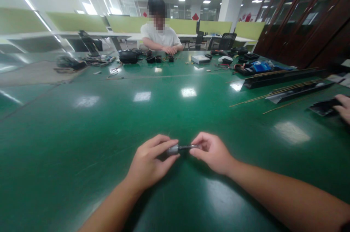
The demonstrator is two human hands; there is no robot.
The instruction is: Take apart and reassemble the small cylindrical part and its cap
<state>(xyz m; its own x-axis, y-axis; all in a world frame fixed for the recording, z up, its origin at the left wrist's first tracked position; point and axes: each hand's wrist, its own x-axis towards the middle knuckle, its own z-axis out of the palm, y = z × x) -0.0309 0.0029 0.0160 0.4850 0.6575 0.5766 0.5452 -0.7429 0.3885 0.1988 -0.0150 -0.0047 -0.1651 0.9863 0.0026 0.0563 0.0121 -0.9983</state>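
Observation:
My left hand (153, 159) is closed around a small silver-grey cylinder (172, 149), which looks like a little motor. From its right end a thin dark shaft (184, 147) points toward my right hand (212, 152). The thumb and fingers of that hand pinch the far end of the shaft. Whether a separate small part sits at that tip is hidden by my fingertips. Both hands are low over the green tabletop (175, 115), near its front middle.
Across the table a person (161, 37) handles small black parts (158, 59). At the right lie black channels (284, 79) with thin brass-coloured rods (251, 99). Another person's hand (343, 108) touches a dark piece there. A white box (200, 59) and blue-wrapped items (261, 66) are at the back.

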